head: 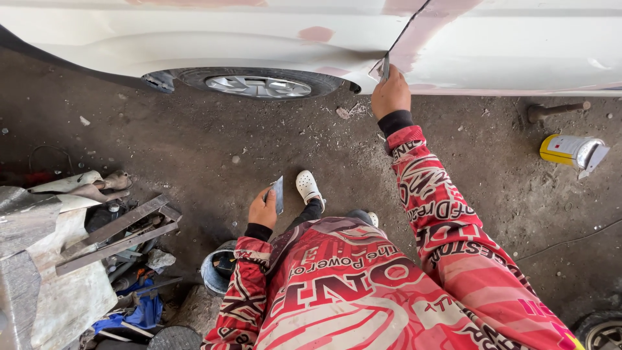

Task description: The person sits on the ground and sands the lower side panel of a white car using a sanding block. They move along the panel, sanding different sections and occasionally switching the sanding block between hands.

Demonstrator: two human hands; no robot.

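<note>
Even soft daylight, sharp focus, wide-angle edge bending.

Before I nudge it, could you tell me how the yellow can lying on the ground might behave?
The yellow can lies on its side, so it would probably roll. The gritty ground may stop it soon. Its weight cannot be judged.

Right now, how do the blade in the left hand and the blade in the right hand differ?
The left-hand blade is held low over the dirt floor, touching nothing; the right-hand blade is raised against the white car body at the pink-filler seam. The left one shows its broad flat face; the right one shows only a narrow sliver above the right hand. Both look like thin grey metal spreaders, each gripped by a bare hand.
</note>
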